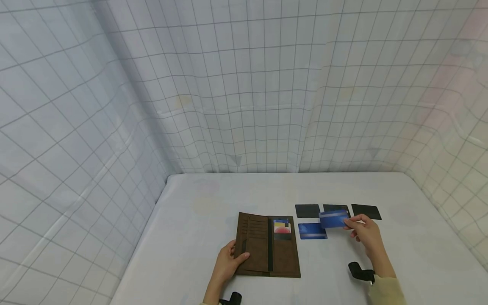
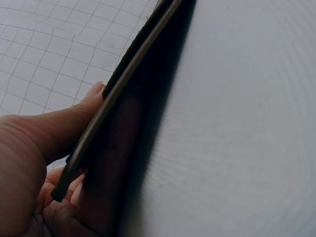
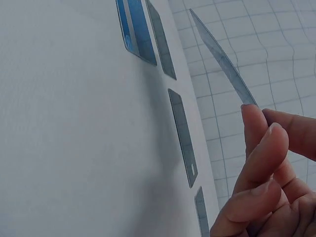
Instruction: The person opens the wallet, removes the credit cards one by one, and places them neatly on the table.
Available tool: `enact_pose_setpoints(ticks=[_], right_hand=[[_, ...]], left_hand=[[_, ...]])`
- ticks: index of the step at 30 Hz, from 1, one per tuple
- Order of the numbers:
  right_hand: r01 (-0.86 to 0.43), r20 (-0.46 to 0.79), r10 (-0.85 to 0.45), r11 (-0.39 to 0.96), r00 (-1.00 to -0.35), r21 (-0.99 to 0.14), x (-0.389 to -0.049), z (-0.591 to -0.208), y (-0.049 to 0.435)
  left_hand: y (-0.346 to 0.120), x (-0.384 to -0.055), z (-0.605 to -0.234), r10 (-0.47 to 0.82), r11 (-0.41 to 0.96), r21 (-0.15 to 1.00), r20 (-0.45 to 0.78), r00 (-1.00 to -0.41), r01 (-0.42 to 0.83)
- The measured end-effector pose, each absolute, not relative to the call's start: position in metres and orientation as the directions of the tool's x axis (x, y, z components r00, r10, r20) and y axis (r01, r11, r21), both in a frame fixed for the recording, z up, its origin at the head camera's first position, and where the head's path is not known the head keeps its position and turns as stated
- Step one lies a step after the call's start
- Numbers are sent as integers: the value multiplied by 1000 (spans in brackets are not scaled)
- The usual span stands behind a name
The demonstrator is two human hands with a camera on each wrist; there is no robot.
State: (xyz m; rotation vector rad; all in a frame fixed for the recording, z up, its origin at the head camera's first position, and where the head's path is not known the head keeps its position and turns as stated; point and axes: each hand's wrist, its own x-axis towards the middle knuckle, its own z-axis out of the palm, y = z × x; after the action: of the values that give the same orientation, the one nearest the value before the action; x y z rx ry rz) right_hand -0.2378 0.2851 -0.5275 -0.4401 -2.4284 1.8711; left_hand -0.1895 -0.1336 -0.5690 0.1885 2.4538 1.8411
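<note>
A brown wallet lies unfolded on the white table, several card slots on its left half and some cards tucked into a slot on its right half. My left hand grips the wallet's left edge, thumb on top and fingers beneath, as the left wrist view also shows. Between thumb and fingertips, my right hand pinches a blue card by its right end. In the right wrist view that card is seen nearly edge-on, raised above the table. Another blue card lies flat beside the wallet.
Behind the blue cards, a row of dark cards lies on the table: a left one, a middle one partly covered by the held card, and a right one. Grid-patterned white curtains enclose the table at the back and sides.
</note>
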Motion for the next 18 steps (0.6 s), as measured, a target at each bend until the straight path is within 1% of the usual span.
enact_pose_setpoints(ticks=[4, 11, 18], right_hand=[[222, -154, 267, 249, -951, -943, -232, -530, 294], [254, -173, 283, 280, -943, -926, -224, -536, 307], [289, -178, 307, 367, -935, -884, -221, -542, 311]], left_hand=[[-134, -190, -569, 141, 268, 961, 29, -990, 66], [-133, -189, -570, 137, 267, 963, 6, -991, 43], [-133, -189, -570, 138, 259, 964, 20, -990, 55]])
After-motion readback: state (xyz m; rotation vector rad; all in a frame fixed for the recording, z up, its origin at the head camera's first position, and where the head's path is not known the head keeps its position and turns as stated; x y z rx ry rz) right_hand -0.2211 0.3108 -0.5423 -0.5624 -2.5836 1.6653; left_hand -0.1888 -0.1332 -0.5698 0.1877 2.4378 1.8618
